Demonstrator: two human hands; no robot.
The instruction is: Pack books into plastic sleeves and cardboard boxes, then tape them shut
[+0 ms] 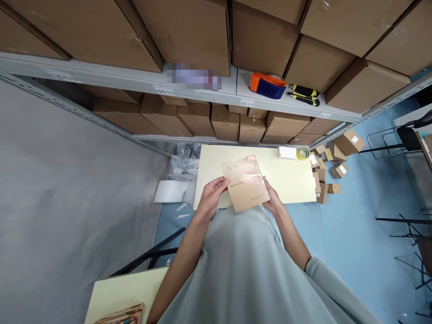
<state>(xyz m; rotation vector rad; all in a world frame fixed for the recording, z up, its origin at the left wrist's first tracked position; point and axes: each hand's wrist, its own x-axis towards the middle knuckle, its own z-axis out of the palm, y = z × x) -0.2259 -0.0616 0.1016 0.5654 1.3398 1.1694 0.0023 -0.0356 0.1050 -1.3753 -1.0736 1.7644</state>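
A flat, square, pinkish-beige packet (245,185) with small printed lettering and a shiny, film-like surface is held tilted in front of my body. My left hand (212,194) pinches its left edge between thumb and fingers. At the opposite edge, my right hand (272,198) grips the packet, its fingers partly hidden behind it. Below lies a pale yellow tabletop (290,177). On its far right part are a small white box (286,153) and a roll of yellowish tape (303,154).
A metal shelf (209,92) packed with cardboard boxes (266,42) spans the front. It also bears an orange-and-blue strap (267,85) and black-and-yellow cutters (303,95). Small cartons (339,170) lie on the right. Crumpled plastic (185,161) is at left, near a grey wall (74,189).
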